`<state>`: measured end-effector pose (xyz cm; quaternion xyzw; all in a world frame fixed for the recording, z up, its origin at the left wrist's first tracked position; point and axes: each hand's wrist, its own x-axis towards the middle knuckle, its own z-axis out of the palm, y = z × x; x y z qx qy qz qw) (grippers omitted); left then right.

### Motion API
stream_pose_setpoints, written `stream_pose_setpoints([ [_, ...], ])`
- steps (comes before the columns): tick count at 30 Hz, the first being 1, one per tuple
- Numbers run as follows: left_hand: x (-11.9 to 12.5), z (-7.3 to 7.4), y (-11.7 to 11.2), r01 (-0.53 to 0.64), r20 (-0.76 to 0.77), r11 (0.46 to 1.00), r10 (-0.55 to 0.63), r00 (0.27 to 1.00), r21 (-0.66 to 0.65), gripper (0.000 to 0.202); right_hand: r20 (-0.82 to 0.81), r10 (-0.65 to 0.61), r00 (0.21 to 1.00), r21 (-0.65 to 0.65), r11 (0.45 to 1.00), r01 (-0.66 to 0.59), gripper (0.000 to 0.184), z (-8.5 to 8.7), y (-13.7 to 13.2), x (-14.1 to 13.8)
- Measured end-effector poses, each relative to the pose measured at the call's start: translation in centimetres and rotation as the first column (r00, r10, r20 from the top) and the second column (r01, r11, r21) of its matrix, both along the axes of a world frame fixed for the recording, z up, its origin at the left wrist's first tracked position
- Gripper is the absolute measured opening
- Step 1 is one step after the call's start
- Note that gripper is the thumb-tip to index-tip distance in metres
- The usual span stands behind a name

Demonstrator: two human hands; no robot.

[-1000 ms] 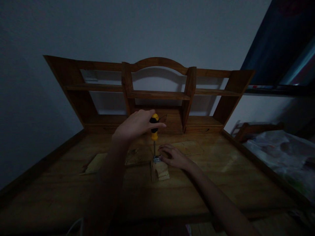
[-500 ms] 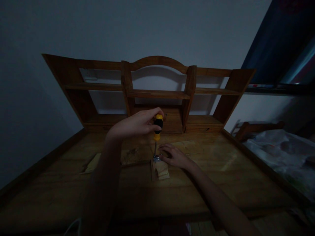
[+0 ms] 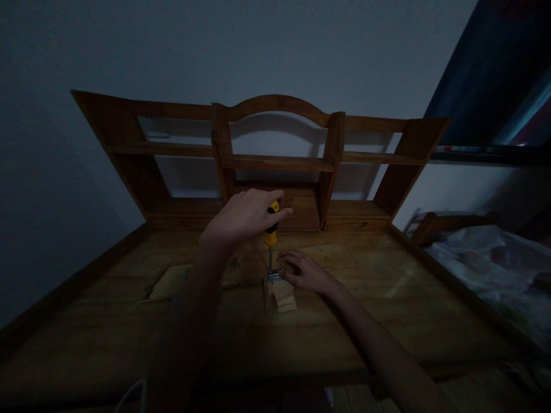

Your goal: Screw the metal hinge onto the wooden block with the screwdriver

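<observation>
My left hand (image 3: 252, 215) is closed round the yellow-and-black handle of a screwdriver (image 3: 271, 235), gripping it from above with the thumb across it. The screwdriver stands nearly upright, its tip down on a small metal hinge (image 3: 274, 277). That hinge lies at the far end of a small wooden block (image 3: 284, 296) on the desk. From the right, my right hand (image 3: 303, 272) reaches in with bent fingers, its thumb and fingertips pressed at the hinge's right side. Dim light hides the screw under the tip.
The wooden desk (image 3: 344, 327) carries a shelf unit (image 3: 278, 163) along its back, against the wall. Pale, peeled-looking patches (image 3: 170, 281) mark the desktop. A white cable (image 3: 131, 393) shows at the front left. Clear plastic sheeting (image 3: 486, 252) lies beyond the right edge.
My left hand has turned round the handle, its wrist shifting right and its thumb swinging out. The screwdriver's handle leans slightly more to the left. My right hand stays in place.
</observation>
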<state>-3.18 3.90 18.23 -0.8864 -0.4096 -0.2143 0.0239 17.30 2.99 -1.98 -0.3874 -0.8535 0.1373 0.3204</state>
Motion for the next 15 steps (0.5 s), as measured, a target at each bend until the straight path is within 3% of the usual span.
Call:
stream_pose_setpoints([
  [5, -0.8, 0.0, 0.1, 0.044, 0.016, 0.995, -0.043, 0.999, -0.088, 0.051, -0.004, -0.001, 1.000, 0.000, 1.000, 0.001, 0.035, 0.1, 0.0, 0.0],
  [11, -1.3, -0.2, 0.9, 0.294, 0.037, 0.945, -0.292, 0.956, -0.143, 0.033, 0.000, -0.011, 1.000, -0.008, 1.000, 0.011, 0.035, 0.1, 0.0, 0.0],
  [15, -1.4, -0.2, 0.9, 0.307, 0.039, 0.938, -0.305, 0.952, -0.161, 0.027, -0.003, -0.004, 1.000, -0.012, 1.000, 0.004, 0.035, 0.4, -0.1, 0.0],
])
